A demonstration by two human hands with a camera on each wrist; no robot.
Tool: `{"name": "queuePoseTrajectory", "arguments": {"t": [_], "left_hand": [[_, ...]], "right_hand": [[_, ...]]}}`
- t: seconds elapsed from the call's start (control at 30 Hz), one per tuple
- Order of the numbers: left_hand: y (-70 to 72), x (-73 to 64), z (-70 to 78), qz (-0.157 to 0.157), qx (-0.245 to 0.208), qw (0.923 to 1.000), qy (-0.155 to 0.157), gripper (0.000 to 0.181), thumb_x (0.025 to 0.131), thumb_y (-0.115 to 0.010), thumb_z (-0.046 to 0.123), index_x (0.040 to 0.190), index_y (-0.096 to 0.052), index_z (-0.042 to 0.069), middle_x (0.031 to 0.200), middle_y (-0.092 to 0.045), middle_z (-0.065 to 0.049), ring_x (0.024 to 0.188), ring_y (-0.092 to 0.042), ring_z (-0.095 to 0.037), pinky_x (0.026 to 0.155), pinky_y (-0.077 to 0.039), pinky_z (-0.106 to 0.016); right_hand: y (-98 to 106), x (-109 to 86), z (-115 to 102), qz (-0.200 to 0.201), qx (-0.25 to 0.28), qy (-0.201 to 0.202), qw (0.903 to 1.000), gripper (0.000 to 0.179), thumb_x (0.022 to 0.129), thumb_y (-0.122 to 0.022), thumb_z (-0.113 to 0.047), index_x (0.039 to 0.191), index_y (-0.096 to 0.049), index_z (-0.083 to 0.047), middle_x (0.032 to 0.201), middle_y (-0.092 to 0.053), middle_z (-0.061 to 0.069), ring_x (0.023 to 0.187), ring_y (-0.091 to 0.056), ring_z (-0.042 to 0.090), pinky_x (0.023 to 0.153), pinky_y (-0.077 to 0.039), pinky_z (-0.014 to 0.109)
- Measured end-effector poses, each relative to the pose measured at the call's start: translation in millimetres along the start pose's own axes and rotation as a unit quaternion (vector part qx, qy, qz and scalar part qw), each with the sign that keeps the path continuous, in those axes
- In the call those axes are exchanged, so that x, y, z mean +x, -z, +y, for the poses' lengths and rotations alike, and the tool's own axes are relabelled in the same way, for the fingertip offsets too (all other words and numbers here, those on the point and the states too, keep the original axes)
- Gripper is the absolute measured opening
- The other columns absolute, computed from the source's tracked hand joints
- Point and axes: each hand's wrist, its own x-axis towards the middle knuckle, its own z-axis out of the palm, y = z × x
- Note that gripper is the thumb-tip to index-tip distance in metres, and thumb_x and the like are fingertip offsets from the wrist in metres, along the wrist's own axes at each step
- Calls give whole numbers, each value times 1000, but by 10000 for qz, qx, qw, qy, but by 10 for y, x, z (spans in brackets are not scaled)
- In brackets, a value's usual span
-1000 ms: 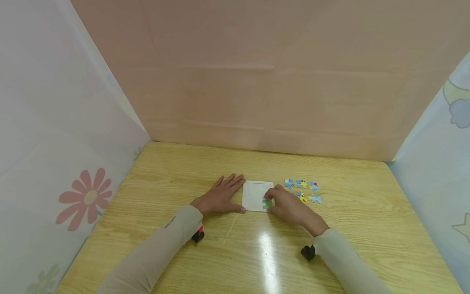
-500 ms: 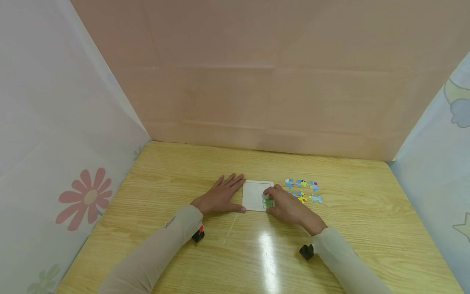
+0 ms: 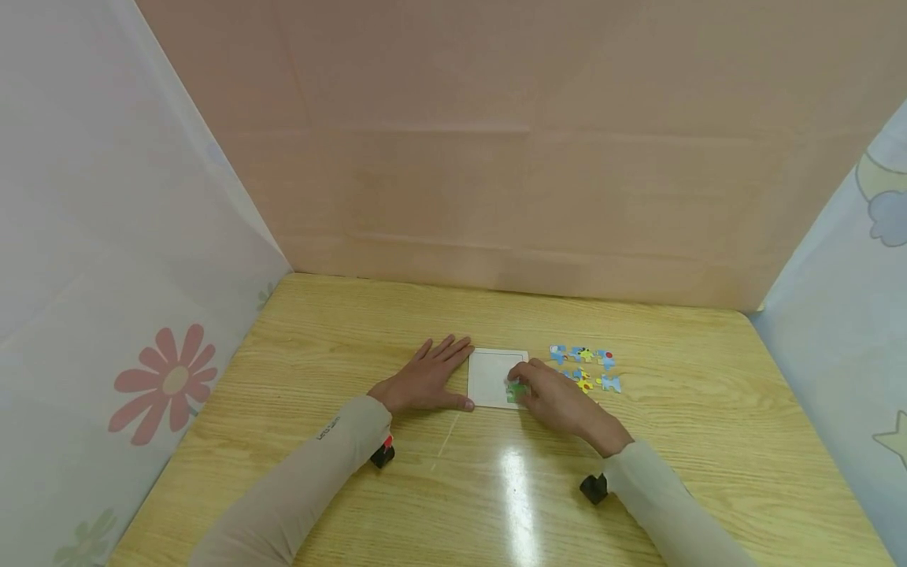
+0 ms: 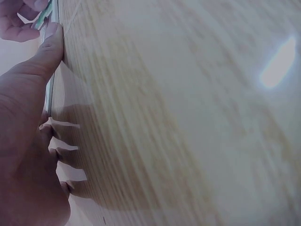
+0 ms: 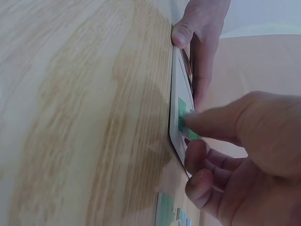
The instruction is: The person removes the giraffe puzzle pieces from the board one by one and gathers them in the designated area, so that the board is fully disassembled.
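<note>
A white puzzle tray (image 3: 489, 378) lies flat on the table. My left hand (image 3: 423, 379) rests palm down at its left side, fingers spread and straight, the thumb at the near left corner. At the near right corner, my right hand (image 3: 563, 398) pinches a green jigsaw piece (image 3: 516, 390) between thumb and curled fingers. In the right wrist view the thumb presses on green (image 5: 182, 112) within the tray's rim (image 5: 173, 94); the fingers partly hide it. Whether one or two green pieces lie there, I cannot tell.
To the right of the tray lie several loose blue and yellow jigsaw pieces (image 3: 583, 354) in two rows, partly behind the right hand. The wooden table (image 3: 340, 315) meets a tan back wall (image 3: 439, 197), with pale patterned panels (image 3: 163, 236) at both sides.
My right fingers and thumb have shifted slightly over the near right corner, and more green shows beneath them. The left hand, the tray and the loose pieces have stayed put.
</note>
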Motion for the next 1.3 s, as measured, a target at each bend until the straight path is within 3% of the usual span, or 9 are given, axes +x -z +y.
{"name": "queuePoseTrajectory", "arguments": {"t": [0.13, 0.3, 0.67, 1.03, 1.3], "left_hand": [[-4, 2, 3, 21, -18, 10000, -3, 106, 96, -67, 67, 173, -15, 17, 183, -8, 1, 171, -3, -27, 138, -3, -59], [-17, 10, -5, 37, -52, 10000, 11, 106, 96, -68, 67, 173, -15, 17, 183, -8, 1, 171, -3, -27, 138, -3, -59], [-15, 12, -11, 38, -90, 9999, -44, 106, 97, -67, 67, 174, -14, 16, 183, -8, 0, 171, -3, -28, 138, -2, -60], [-9, -1, -22, -5, -132, 9999, -85, 107, 97, -66, 67, 174, -13, 16, 183, -7, -1, 171, -1, -28, 138, -1, -59], [-16, 2, -15, -19, -59, 9999, -81, 107, 97, -65, 68, 174, -11, 16, 183, -6, -1, 171, -1, -29, 138, -1, -58]], "right_hand": [[2, -4, -9, 201, 14, 69, 9998, 23, 104, -60, 0, 119, -72, -11, 118, -73, 4, 101, -68, 17, 84, -58, 35], [25, -14, -19, 284, 190, 89, 9994, 17, 105, -62, -5, 115, -74, -13, 111, -73, 1, 85, -59, 10, 73, -51, 24], [75, -150, 84, 388, 588, 61, 9975, 17, 105, -60, -3, 114, -73, -8, 108, -72, 5, 67, -50, 5, 65, -48, 22], [281, -450, 282, 483, 620, -395, 9961, 15, 106, -62, -6, 118, -72, -9, 107, -72, 3, 70, -49, 6, 65, -46, 23], [465, -660, 425, 670, 477, -618, 9947, 16, 105, -63, -4, 118, -71, -7, 97, -71, 2, 67, -45, 5, 59, -43, 24]]}}
